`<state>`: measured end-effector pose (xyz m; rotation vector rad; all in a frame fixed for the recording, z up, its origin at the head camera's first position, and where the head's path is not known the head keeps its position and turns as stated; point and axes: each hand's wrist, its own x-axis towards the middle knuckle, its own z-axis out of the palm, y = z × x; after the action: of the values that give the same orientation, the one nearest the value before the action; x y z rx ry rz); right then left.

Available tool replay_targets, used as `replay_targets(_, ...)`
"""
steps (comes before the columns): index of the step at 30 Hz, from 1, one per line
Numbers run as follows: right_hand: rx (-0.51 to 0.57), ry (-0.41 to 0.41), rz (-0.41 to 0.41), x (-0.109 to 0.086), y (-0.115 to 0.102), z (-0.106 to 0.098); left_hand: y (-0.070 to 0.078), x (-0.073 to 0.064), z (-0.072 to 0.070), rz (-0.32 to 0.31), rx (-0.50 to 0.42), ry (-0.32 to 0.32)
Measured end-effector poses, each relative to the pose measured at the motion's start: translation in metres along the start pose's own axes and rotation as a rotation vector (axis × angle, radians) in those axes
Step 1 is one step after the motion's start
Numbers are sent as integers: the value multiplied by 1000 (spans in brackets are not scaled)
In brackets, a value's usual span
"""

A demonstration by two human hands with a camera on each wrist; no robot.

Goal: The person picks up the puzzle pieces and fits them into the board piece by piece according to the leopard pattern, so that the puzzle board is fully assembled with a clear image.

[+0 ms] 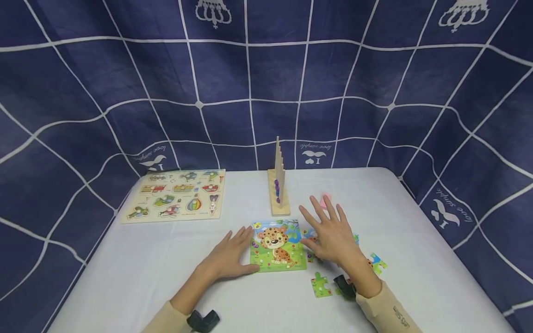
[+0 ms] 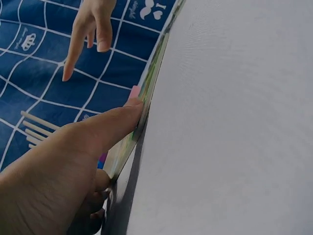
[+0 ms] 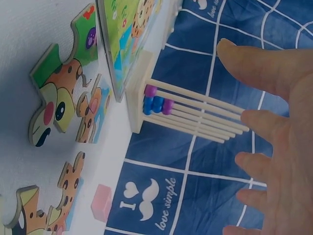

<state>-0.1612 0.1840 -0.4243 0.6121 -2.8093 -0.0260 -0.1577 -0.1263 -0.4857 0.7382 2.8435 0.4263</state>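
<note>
A square leopard puzzle board (image 1: 278, 245) lies on the white table in front of the person. At its left side is the left hand (image 1: 226, 256), with the thumb touching the lower left edge and the fingers reaching along the upper left edge. In the left wrist view, the thumb (image 2: 115, 125) rests against the board's thin edge. The right hand (image 1: 331, 233) hovers spread above loose puzzle pieces, holding nothing. One green piece (image 1: 321, 285) lies nearer the person; leopard pieces (image 3: 61, 105) show in the right wrist view. The hand and forearm partly hide several pieces.
Behind the board stands a wooden peg rack (image 1: 280, 189) with purple and blue beads. A pink block (image 1: 325, 200) sits behind the right hand. A knobbed vehicle puzzle board (image 1: 175, 195) lies at the back left. Blue checked curtain (image 1: 275, 74) surrounds the table's back and sides.
</note>
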Motion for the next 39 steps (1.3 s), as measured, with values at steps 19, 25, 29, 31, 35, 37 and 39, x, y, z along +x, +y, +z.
replay_targets(19,638,-170,-33,14,36,0,-6,1,9,56,-15,4)
replay_targets(25,776,-259,3,19,53,15,-7,1,11,59,-20,1)
replay_targets(29,795,-371,49,22,58,27,-10,2,13,62,-14,0)
replay_targets(31,814,-416,60,22,60,33,-10,2,14,60,-13,-5)
replay_targets(35,824,-449,37,24,63,43,-11,2,14,57,-21,-6)
replay_targets(37,816,-452,31,25,64,46,-10,1,14,54,-21,-9)
replay_targets(39,801,-456,38,27,64,48,-10,1,13,54,-22,-8)
